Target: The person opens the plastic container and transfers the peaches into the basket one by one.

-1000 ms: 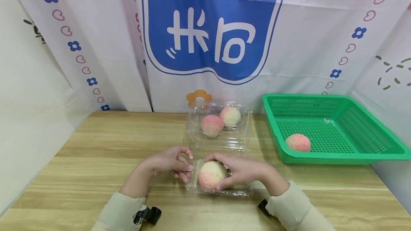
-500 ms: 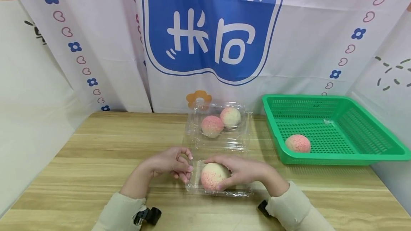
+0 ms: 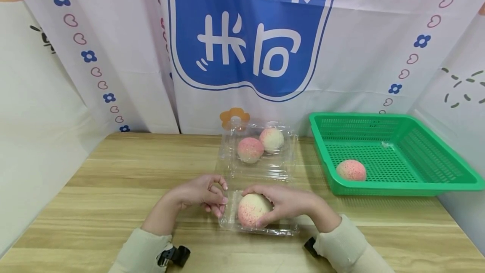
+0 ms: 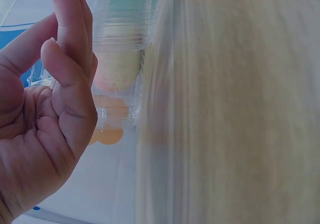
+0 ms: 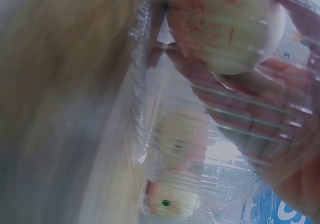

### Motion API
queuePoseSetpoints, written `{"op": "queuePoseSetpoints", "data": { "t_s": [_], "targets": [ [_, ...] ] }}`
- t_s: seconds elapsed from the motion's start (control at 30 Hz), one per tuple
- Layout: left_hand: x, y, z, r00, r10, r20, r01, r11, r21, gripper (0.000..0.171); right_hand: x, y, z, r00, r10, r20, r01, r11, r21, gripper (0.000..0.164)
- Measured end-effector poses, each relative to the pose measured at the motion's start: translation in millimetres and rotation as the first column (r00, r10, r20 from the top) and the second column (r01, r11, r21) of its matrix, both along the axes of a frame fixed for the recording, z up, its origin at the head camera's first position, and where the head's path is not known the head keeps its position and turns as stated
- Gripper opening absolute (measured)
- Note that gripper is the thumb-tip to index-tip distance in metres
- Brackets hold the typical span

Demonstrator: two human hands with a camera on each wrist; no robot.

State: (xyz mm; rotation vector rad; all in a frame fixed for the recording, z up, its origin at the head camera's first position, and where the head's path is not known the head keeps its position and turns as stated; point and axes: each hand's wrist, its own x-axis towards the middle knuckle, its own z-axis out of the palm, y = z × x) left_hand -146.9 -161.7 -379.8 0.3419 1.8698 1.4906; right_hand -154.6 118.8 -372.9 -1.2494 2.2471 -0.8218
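A clear plastic clamshell box (image 3: 231, 218) lies unfolded on the wooden table. Its near half contains a pink-and-cream peach (image 3: 253, 210), low in the right half of the head view's middle. My right hand (image 3: 284, 201) grips this peach from the right, thumb on the near side and fingers over the far side. In the right wrist view the peach (image 5: 225, 26) shows through the ribbed plastic. At the box's left edge, my left hand (image 3: 202, 193) holds the rim with bent fingers; the exact contact is partly hidden. Two more peaches, one pinker (image 3: 250, 150) and one paler (image 3: 272, 139), sit in the far half.
To the right stands a green plastic basket (image 3: 382, 186) with one speckled peach (image 3: 351, 170) in its near left corner. A white cloth (image 3: 204, 96) with a blue printed panel hangs behind the table. Bare wood (image 3: 132, 180) extends left of the box.
The peach under my right hand has shifted slightly right and toward me inside the near half. My left hand stays at the box's rim.
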Motion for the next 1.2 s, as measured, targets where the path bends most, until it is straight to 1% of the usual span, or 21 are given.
{"op": "queuePoseSetpoints", "data": {
  "t_s": [0.27,0.5,0.8,1.03,1.2],
  "targets": [
    [-0.2,0.0,-0.2,1.0,-0.006,0.009,0.006,1.0,0.011,0.037,0.8,0.8,1.3,1.0,-0.004,-0.027,0.003,1.0,-0.008,0.067],
    [0.4,0.0,1.1,1.0,-0.011,0.003,0.011,1.0,0.017,0.035,-0.6,1.1,3.3,1.0,-0.023,0.002,0.023,0.999,-0.028,0.068],
    [0.7,0.6,1.8,1.0,-0.012,-0.001,0.012,1.0,0.013,0.035,-1.4,3.3,4.4,0.999,-0.009,0.052,0.013,0.997,-0.074,0.068],
    [0.3,0.3,2.1,1.0,-0.015,0.003,0.015,1.0,0.018,0.035,-2.3,5.4,5.4,0.999,-0.001,0.042,0.007,0.991,-0.135,0.065],
    [0.2,0.2,2.6,1.0,-0.014,0.005,0.014,1.0,0.015,0.035,-1.6,6.3,7.6,0.999,-0.003,0.052,0.011,0.988,-0.152,0.066]
  ]
}}
